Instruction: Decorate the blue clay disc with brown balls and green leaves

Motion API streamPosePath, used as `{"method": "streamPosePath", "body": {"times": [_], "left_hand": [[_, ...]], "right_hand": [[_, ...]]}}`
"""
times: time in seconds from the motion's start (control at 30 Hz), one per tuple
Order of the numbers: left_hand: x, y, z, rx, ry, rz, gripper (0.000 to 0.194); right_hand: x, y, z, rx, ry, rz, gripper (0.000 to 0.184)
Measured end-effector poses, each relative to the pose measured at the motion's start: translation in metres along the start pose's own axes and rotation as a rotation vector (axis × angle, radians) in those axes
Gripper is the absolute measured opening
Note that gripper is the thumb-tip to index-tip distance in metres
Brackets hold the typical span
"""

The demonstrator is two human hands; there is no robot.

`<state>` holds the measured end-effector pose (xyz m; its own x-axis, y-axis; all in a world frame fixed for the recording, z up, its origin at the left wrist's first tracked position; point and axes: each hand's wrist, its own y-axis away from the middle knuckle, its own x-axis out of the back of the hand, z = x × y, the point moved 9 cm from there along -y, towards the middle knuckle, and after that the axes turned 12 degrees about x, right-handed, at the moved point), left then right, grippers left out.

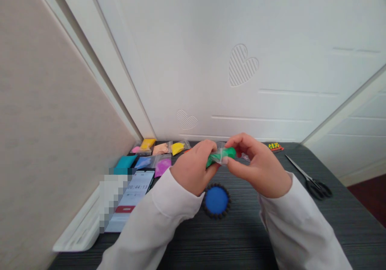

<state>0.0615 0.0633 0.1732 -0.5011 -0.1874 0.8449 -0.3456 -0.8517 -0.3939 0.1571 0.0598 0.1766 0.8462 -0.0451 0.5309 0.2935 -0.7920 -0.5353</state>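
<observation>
My left hand (193, 166) is closed around a small clear zip bag (221, 157) that holds soft green modelling clay (229, 153). One end of the clay sticks out at the bag's right side. My right hand (256, 163) pinches there, its thumb against the bag and its fingertips by the clay. My left fingers cover the rest of the bag. Below both hands, a flat blue disc (216, 200) edged with small dark balls lies on the dark table (241, 238).
Bags of coloured clay (163, 165) stand at the back left, near a phone (132, 197) showing a timer and a white object (81, 226). Black-handled scissors (313, 183) lie at right. Yellow-green beads on something red (275, 146) sit by the white panel (205, 61).
</observation>
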Motion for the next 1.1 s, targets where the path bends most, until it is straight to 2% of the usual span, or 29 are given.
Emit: {"method": "streamPosePath", "body": {"times": [0.1,0.27,0.37,0.43,0.53,0.63,0.73,0.93,1.1], "left_hand": [[-0.001,-0.004,-0.012,0.028,-0.066,-0.041,0.011],[0.006,-0.013,-0.042,0.137,-0.144,-0.067,0.026],[0.008,-0.016,-0.055,0.225,-0.164,-0.088,0.035],[0.007,-0.016,-0.056,0.235,-0.158,-0.096,0.035],[0.002,-0.016,-0.050,0.167,-0.109,-0.118,0.032],[-0.001,-0.015,-0.042,0.094,-0.055,-0.126,0.028],[-0.002,-0.014,-0.036,0.063,-0.030,-0.121,0.026],[-0.002,-0.012,-0.028,0.047,-0.001,-0.132,0.025],[-0.001,-0.011,-0.021,0.009,-0.006,-0.117,0.020]], "right_hand": [[0.017,0.005,0.003,-0.038,-0.038,0.042,0.017],[0.057,0.019,0.020,-0.135,-0.264,0.291,0.015],[0.065,0.022,0.029,-0.153,-0.361,0.398,0.015],[0.063,0.021,0.031,-0.144,-0.386,0.420,0.017],[0.050,0.014,0.028,-0.124,-0.369,0.321,0.018],[0.036,0.008,0.021,-0.101,-0.219,0.156,0.015],[0.026,0.005,0.015,-0.096,-0.061,0.053,0.014],[0.000,-0.002,0.002,0.025,0.058,-0.052,0.016],[-0.008,-0.003,0.001,0.031,0.060,-0.069,0.017]]}}
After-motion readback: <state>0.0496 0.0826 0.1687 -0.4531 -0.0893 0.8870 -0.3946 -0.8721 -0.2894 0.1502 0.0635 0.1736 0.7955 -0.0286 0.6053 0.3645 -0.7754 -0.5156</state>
